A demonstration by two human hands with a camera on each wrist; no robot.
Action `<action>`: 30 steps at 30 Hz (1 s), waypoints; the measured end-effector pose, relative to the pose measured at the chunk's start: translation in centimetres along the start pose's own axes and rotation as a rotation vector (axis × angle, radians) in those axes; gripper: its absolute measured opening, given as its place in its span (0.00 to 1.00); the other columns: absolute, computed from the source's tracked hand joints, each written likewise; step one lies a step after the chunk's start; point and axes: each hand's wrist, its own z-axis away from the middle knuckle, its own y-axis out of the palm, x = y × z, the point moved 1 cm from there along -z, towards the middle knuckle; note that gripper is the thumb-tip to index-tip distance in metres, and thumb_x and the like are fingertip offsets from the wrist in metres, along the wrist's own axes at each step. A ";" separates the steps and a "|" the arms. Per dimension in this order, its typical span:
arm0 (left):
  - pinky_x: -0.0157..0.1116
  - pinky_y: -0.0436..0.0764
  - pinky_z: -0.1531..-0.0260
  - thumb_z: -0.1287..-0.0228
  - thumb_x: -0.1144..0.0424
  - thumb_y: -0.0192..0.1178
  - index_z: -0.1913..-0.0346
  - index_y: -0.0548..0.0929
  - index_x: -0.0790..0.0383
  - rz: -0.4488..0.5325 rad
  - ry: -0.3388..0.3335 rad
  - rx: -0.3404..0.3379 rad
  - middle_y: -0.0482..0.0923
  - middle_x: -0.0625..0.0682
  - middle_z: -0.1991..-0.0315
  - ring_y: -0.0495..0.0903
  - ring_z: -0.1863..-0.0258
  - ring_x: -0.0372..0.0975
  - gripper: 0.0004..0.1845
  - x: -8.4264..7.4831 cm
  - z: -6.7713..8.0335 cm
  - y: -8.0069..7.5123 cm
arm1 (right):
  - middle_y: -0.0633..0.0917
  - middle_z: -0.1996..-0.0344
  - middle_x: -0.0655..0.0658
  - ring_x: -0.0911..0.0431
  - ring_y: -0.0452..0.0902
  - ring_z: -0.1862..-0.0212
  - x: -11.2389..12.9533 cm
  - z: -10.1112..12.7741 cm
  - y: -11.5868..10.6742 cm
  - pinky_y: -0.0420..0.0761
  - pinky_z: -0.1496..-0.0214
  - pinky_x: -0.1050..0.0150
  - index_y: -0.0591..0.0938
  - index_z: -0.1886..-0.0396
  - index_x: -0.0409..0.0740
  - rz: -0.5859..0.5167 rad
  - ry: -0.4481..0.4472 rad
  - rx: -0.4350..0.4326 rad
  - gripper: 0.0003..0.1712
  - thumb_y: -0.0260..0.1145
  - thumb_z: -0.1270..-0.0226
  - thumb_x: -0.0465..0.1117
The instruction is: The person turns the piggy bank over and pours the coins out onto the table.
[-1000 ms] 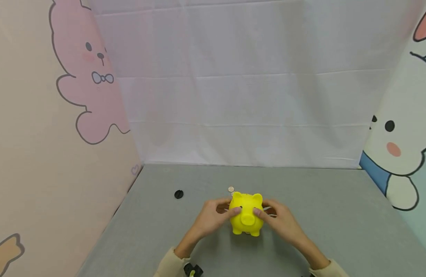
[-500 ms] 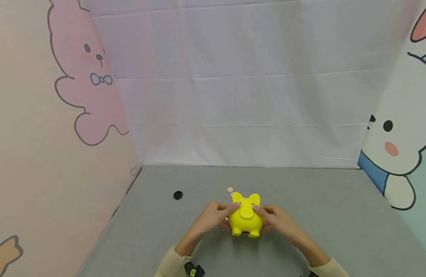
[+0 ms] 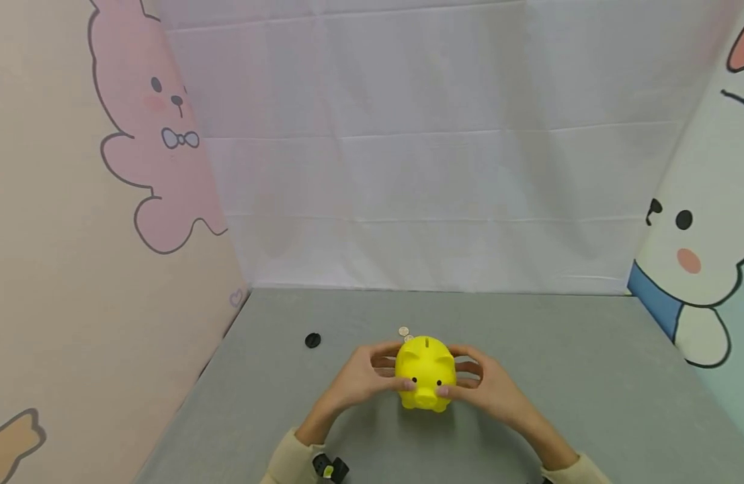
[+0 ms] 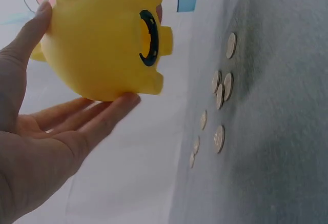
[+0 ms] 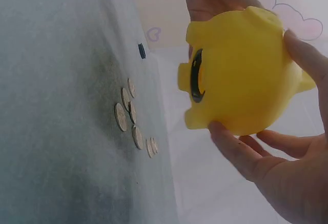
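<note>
A yellow piggy bank (image 3: 426, 366) is held above the table between both hands, its snout tipped downward and the coin slot on its back showing in the head view. My left hand (image 3: 359, 378) grips one side, thumb near an eye and fingers spread behind and under. On the other side, my right hand (image 3: 491, 384) grips it the same way. The wrist views show a round hole with a black rim (image 4: 154, 38) in the belly. Below the bank, several silver coins (image 5: 121, 117) lie on the table, some overlapping; the bank hides most of them in the head view.
A black round plug (image 3: 313, 340) lies on the grey tabletop (image 3: 275, 390), left of the coins. A white cloth (image 3: 408, 202) hangs behind the table. Printed cartoon panels stand at left and right.
The piggy bank first tipped back, snout up with the belly hole showing, then tipped forward, so the back slot now faces the head camera. Both hands turned with it and kept their hold.
</note>
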 end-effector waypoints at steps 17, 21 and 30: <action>0.39 0.82 0.33 0.50 0.61 0.84 0.24 0.72 0.49 -0.030 0.211 0.009 0.71 0.53 0.23 0.77 0.27 0.54 0.48 -0.4 1.1 -0.4 | 0.76 0.35 0.43 0.54 0.78 0.35 0.2 0.8 0.7 0.90 0.42 0.52 0.74 0.26 0.49 0.229 -0.367 -0.115 0.53 0.89 0.54 0.44; 0.39 0.83 0.34 0.48 0.59 0.83 0.23 0.71 0.49 -0.038 0.193 0.022 0.71 0.53 0.23 0.77 0.28 0.54 0.48 -0.1 1.0 -0.8 | 0.78 0.33 0.42 0.44 0.79 0.36 0.5 0.5 0.8 0.89 0.41 0.54 0.74 0.26 0.49 0.233 -0.328 -0.102 0.53 0.88 0.53 0.49; 0.41 0.81 0.32 0.45 0.59 0.81 0.21 0.69 0.53 -0.022 0.192 0.074 0.69 0.57 0.22 0.76 0.27 0.57 0.48 0.9 1.7 -3.4 | 0.77 0.35 0.40 0.41 0.78 0.36 0.8 -0.9 3.2 0.88 0.39 0.55 0.74 0.28 0.46 0.167 -0.295 -0.057 0.53 0.88 0.53 0.49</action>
